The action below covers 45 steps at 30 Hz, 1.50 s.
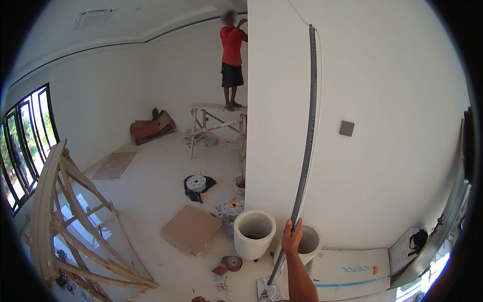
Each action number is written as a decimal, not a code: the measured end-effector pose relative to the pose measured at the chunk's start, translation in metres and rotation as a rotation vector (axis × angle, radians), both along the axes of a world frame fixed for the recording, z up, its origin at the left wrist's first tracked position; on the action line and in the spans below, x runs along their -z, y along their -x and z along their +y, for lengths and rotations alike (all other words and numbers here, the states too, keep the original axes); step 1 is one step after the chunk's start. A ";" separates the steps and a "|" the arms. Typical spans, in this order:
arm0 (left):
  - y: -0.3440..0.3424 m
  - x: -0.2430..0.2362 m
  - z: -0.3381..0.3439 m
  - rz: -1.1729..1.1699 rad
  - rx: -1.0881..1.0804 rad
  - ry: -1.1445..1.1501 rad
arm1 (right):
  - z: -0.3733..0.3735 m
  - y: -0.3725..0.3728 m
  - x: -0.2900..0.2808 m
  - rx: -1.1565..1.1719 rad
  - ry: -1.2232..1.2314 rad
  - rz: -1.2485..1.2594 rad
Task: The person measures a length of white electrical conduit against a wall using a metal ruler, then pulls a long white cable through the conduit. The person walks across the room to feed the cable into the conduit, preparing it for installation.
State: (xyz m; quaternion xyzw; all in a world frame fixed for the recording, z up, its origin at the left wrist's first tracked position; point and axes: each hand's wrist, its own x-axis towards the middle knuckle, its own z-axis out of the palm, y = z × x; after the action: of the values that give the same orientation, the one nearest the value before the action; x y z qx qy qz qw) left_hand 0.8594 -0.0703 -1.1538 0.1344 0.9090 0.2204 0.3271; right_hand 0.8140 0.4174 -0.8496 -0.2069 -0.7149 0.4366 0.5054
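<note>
My right hand (291, 236) is wrapped round the lower part of a long grey pipe (308, 131). The pipe stands nearly upright in front of the white wall, bowed slightly in this view. Its lower end comes down by a whitish object on the floor, too unclear to name. A thin white wire (320, 65) runs beside the pipe and continues upward past its top end. Two pale round planters stand close to my hand, one (255, 246) to the left and one (316, 246) partly behind it. A small brown patch at the lower edge may be my left hand; its fingers cannot be made out.
A person in a red top (232, 48) stands on a wooden trestle (201, 113) at the back. A wooden frame (48, 216) leans at left. Cardboard (191, 229), a brown roll (232, 262) and a white spool (196, 182) lie on the floor. A large flat carton (347, 272) sits at right.
</note>
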 end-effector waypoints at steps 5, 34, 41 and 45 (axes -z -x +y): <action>0.053 0.006 -0.063 -0.279 -0.090 0.187 | 0.017 0.047 0.028 0.103 -0.055 -0.020; 0.250 -0.043 0.102 0.179 0.051 -0.388 | -0.032 0.129 0.114 -0.038 -0.128 -0.230; 0.301 -0.432 0.285 0.441 0.236 -1.123 | -0.046 0.128 0.155 0.062 -0.286 -0.048; 0.327 -0.535 0.366 0.421 0.341 -1.442 | -0.057 0.135 0.169 0.005 -0.295 0.004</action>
State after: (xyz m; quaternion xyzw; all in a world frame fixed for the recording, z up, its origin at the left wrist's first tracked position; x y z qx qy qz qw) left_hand 0.5323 0.2961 -0.6185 0.4917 0.5503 0.6748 0.0080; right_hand 0.6794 0.3604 -1.0189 -0.1313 -0.7699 0.3261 0.5326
